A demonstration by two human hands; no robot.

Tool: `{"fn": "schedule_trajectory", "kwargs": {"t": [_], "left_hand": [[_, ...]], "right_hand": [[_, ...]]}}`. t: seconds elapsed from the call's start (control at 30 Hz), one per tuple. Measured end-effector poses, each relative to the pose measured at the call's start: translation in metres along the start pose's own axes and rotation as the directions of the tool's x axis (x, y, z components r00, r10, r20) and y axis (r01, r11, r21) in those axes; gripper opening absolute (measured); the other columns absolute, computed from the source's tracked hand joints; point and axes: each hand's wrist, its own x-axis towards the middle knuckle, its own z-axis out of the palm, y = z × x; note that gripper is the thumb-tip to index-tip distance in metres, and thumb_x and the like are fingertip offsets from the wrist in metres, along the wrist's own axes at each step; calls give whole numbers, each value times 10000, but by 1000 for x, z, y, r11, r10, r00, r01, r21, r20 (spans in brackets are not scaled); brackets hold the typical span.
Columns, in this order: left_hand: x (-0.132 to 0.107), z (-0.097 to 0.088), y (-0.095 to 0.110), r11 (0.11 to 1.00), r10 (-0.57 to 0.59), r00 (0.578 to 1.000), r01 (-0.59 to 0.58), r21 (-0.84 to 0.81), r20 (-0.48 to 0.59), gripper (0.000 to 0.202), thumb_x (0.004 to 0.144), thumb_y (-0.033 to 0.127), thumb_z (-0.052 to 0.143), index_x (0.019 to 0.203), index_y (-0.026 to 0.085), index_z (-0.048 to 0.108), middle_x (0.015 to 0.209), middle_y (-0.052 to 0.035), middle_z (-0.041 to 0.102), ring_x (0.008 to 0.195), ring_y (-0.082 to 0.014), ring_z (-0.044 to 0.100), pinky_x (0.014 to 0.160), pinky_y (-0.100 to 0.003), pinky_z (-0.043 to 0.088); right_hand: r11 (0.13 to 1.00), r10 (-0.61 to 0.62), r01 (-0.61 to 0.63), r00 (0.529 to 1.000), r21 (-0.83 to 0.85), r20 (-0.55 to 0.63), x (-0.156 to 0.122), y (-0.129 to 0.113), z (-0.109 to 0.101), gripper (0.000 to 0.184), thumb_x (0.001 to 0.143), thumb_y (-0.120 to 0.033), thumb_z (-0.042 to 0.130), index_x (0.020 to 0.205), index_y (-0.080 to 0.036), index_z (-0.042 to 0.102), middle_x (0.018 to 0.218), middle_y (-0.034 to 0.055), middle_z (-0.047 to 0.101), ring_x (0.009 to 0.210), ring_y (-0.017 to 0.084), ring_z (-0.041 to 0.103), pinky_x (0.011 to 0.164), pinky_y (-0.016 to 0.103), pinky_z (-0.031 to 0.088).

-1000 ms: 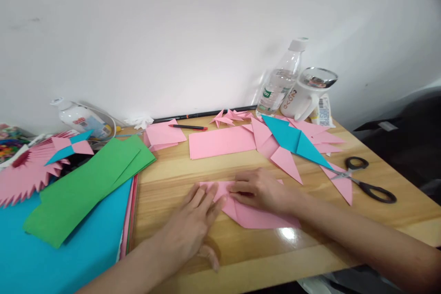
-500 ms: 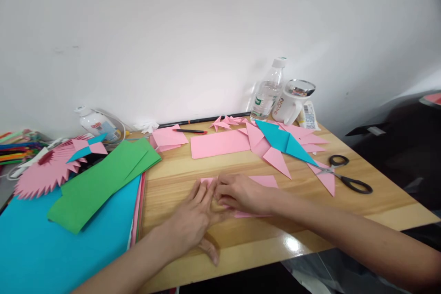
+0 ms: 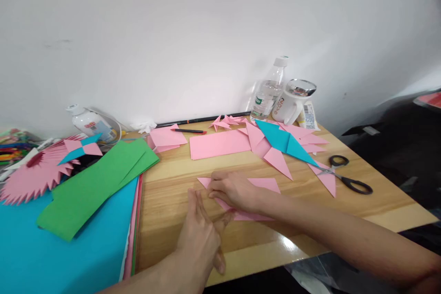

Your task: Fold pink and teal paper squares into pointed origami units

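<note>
Wood table is topped by a blue stack at left and, nearer the middle, a pink sheet. Sheet could be skewed or creased off-line, judged likeliest if pressed unevenly by the right hand or if its lower edge is nudged by the left hand. Sheet is partly covered by the right hand, left corner exposed; right fingers bunched, pinch or press cannot be told. Left fingers spread, nothing seen held, one fingertip at or near the lower edge.
</note>
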Motion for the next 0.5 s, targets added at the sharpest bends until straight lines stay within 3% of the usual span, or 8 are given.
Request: {"fn": "schedule_trajectory", "kwargs": {"t": [0.17,0.27,0.37,0.5], "left_hand": [[0,-4,1,999,1,998,-4,38,65,952,642,729,615,1415,341,218,1270,-252,548,1296,-531,295,957,-746,96],[1,-1,1,999,16,999,-18,38,44,975,619,734,631,1418,345,228,1279,-242,546,1307,-544,253,939,-777,37],[4,6,1,1000,24,999,-23,18,-42,1022,544,716,703,1405,357,288,1354,-233,476,1323,-559,185,918,-802,-26],[8,11,-4,994,44,996,-51,-94,-78,1036,475,694,758,1379,349,388,1462,-232,306,1339,-556,119,951,-790,12]], "right_hand": [[998,45,-45,999,-35,22,18,-1,-5,209,916,-226,530,796,-170,691,892,21,634,726,120,556,571,240,266],[996,80,-79,996,-29,35,28,-3,-9,206,913,-254,529,803,-196,694,910,12,637,738,127,569,564,242,263],[996,94,-94,995,-8,18,38,-5,-11,196,891,-227,529,795,-208,699,915,16,648,771,142,583,553,246,259],[995,101,-100,995,28,-9,52,-5,-8,180,855,-176,542,796,-201,710,902,30,668,789,156,593,570,244,295]]}}
